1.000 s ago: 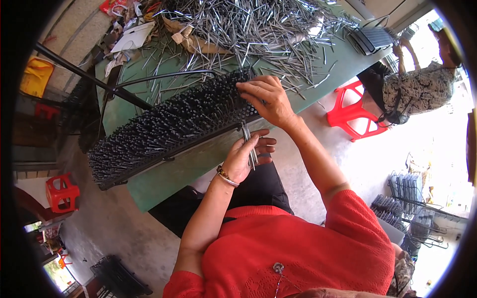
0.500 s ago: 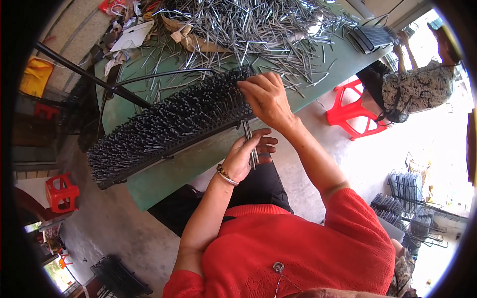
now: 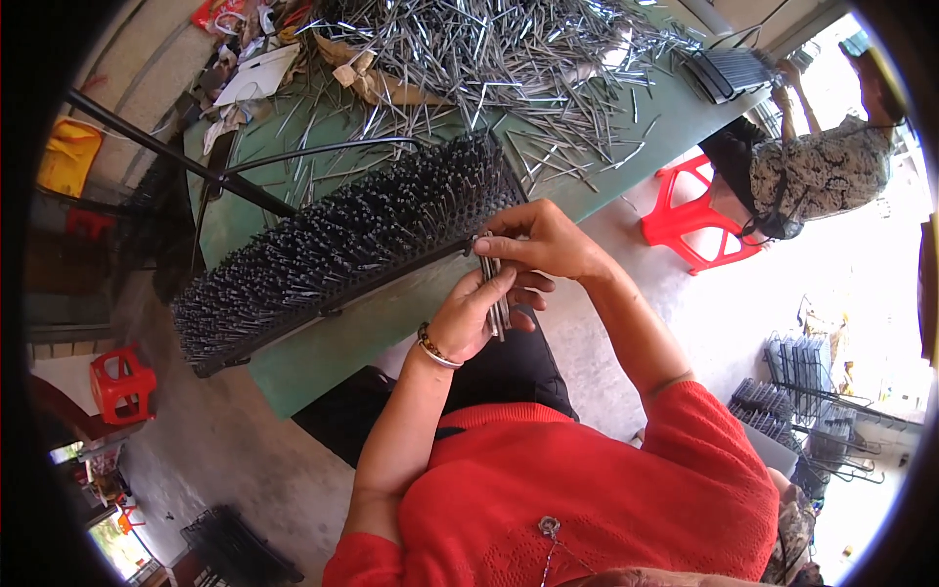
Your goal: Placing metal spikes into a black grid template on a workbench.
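Note:
My left hand (image 3: 468,318) is closed around a small bundle of thin metal rods (image 3: 494,305), which stand out above and below the fingers. At the upper ends of that bundle, my right hand (image 3: 543,240) pinches with thumb and fingertips; whether it grips one rod or several is hidden. Just left of both hands lies a long black rack (image 3: 333,249), packed with upright dark rods in dense rows. Its right end, nearest my right hand, shows a bare strip of holes.
A green table (image 3: 293,377) carries the rack and a big heap of loose metal rods (image 3: 489,59). Black bars (image 3: 186,157) cross at the left. Another person (image 3: 822,181) works at the far right beside a red stool (image 3: 694,220). Wire racks (image 3: 802,391) stand lower right.
My right hand has come down from the rack's right end to the top of the rods in my left hand. The left hand has barely moved.

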{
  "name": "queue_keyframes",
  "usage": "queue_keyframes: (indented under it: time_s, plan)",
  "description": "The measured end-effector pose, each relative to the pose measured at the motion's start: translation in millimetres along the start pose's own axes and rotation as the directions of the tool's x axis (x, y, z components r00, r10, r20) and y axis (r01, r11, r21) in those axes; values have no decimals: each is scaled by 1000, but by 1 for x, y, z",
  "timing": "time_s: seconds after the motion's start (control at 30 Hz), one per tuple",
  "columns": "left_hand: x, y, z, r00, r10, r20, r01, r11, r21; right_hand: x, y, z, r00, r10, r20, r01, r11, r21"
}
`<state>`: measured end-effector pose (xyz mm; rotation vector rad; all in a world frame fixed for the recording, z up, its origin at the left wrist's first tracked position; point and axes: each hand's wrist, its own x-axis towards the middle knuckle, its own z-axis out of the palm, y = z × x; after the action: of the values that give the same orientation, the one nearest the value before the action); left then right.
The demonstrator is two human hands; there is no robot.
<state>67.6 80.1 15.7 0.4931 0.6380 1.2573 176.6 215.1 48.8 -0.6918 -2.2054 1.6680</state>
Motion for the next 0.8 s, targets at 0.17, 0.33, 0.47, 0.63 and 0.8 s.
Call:
queue_keyframes:
  time_s: [0.17, 0.33, 0.47, 0.63, 0.8]
  plan:
    - [2, -8, 1, 997, -32, -65, 31, 999, -15, -5, 4, -9, 986, 165, 8, -164, 970, 179]
    - [7, -14, -5, 995, -42, -96, 38, 998, -46, 1, 2, -27, 967, 42, -251, 18, 972, 234]
    - [8, -14, -4, 988, -62, -143, 60, 998, -20, 17, -3, -36, 878, -199, -435, 213, 977, -18]
    - [10, -17, 0, 987, -80, -141, 77, 997, -24, 38, 4, -31, 810, -458, -367, 370, 884, -286]
    - [9, -19, -3, 983, -97, -158, 92, 995, -43, 43, 21, -29, 789, -542, -288, 394, 807, -440]
